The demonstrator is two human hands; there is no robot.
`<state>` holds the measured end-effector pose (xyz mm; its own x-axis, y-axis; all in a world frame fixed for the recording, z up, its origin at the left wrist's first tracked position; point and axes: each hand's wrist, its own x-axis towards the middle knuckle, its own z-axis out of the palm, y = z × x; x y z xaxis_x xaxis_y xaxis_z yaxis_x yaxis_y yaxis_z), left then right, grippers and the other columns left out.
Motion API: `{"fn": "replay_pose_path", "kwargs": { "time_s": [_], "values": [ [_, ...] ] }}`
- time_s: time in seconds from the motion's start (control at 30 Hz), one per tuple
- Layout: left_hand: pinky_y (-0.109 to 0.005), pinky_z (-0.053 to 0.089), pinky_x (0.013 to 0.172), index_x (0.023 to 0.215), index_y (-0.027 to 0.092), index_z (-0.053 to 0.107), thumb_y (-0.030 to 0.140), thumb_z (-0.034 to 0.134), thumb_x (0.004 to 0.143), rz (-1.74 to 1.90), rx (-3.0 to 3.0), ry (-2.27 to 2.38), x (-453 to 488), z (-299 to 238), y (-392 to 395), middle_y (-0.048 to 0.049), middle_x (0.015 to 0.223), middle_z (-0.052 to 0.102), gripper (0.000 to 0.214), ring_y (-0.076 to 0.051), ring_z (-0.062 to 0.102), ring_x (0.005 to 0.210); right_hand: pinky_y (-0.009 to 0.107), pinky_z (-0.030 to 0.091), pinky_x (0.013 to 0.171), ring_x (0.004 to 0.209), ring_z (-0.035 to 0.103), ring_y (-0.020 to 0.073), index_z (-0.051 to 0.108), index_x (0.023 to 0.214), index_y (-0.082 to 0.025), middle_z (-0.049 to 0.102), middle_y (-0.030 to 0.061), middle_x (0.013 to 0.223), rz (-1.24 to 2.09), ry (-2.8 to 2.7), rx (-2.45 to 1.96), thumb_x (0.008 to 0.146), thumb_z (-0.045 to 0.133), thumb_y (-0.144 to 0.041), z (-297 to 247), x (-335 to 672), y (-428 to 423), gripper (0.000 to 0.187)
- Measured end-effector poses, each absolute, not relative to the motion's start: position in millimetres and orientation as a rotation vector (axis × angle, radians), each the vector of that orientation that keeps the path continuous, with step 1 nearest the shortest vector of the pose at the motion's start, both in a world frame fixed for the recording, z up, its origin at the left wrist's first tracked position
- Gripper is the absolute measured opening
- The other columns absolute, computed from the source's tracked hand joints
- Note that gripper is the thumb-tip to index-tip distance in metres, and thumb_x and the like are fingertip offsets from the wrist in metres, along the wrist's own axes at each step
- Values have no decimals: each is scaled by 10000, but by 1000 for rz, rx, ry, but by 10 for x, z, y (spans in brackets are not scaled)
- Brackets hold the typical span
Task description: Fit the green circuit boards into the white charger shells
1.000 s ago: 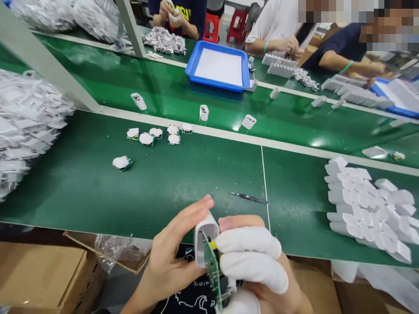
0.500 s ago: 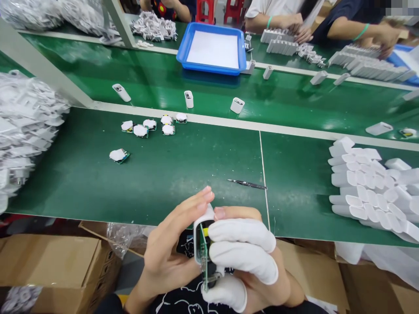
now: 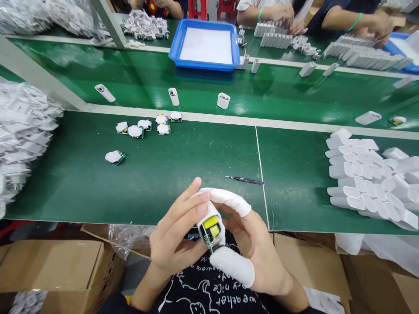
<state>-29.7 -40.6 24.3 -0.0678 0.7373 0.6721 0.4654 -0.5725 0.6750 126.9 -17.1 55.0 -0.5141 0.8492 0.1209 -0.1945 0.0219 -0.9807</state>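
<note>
Between my two hands is a white charger housing (image 3: 214, 211) with a green circuit board (image 3: 207, 239) part-way inside it; yellow components show at its open end. My left hand (image 3: 176, 233) is closed round the housing's left side, fingers on top. With white covers on its thumb and some fingers, my right hand (image 3: 258, 244) grips from the right, its thumb against the board's near end. Past my hands a pair of black tweezers (image 3: 245, 179) lies on the green bench. Several circuit boards with white tops (image 3: 135, 131) sit at the back left, one board (image 3: 115, 157) apart from them.
White housings (image 3: 369, 174) are stacked at the right, and a pile of white parts (image 3: 22, 135) stands at the left. A few housings (image 3: 223, 100) travel on the green belt (image 3: 262, 104). Beyond is a blue tray (image 3: 204, 65); co-workers' hands (image 3: 288, 19) handle parts. Cardboard boxes (image 3: 52, 261) stand below.
The board has gone deeper into the housing, and both have turned so the open end faces me. My right fingers have moved from the board to behind the housing. Belt items have shifted left.
</note>
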Motion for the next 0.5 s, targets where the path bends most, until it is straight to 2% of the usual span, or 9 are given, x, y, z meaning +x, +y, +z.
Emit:
{"fn": "replay_pose_path", "kwargs": {
  "time_s": [0.1,0.27,0.4,0.5],
  "values": [
    [-472,576,973,1343,196,528,148,698,826,1686,2103,1318,-272,181,-362,-76,1225,676,546,-307,571,1260,377,576,944,1200,601,239,512,1299,-299,582,57,1337,1628,-1394,-701,817,665,-186,516,1233,-146,518],
    [-475,573,959,1338,166,524,106,722,787,1706,2127,1347,-209,143,-308,-99,1217,670,589,-299,606,1206,295,612,851,992,699,166,556,1250,-304,691,32,1134,1439,-1372,-810,860,642,-172,392,1167,-133,420],
    [-414,579,902,1303,161,553,118,750,758,1824,1950,1486,-114,103,-300,-90,1146,678,581,-251,643,1107,415,578,964,1167,642,257,463,1402,-252,622,120,1326,982,-1626,-885,836,716,-237,285,1202,-202,620],
    [-390,579,817,1264,153,587,135,710,790,1975,1956,1519,-45,63,-270,-92,1085,684,491,-240,653,1026,381,582,970,1177,637,255,512,1366,-173,662,146,1264,596,-1751,-887,835,691,-133,244,1204,-251,562]
  ]
}}
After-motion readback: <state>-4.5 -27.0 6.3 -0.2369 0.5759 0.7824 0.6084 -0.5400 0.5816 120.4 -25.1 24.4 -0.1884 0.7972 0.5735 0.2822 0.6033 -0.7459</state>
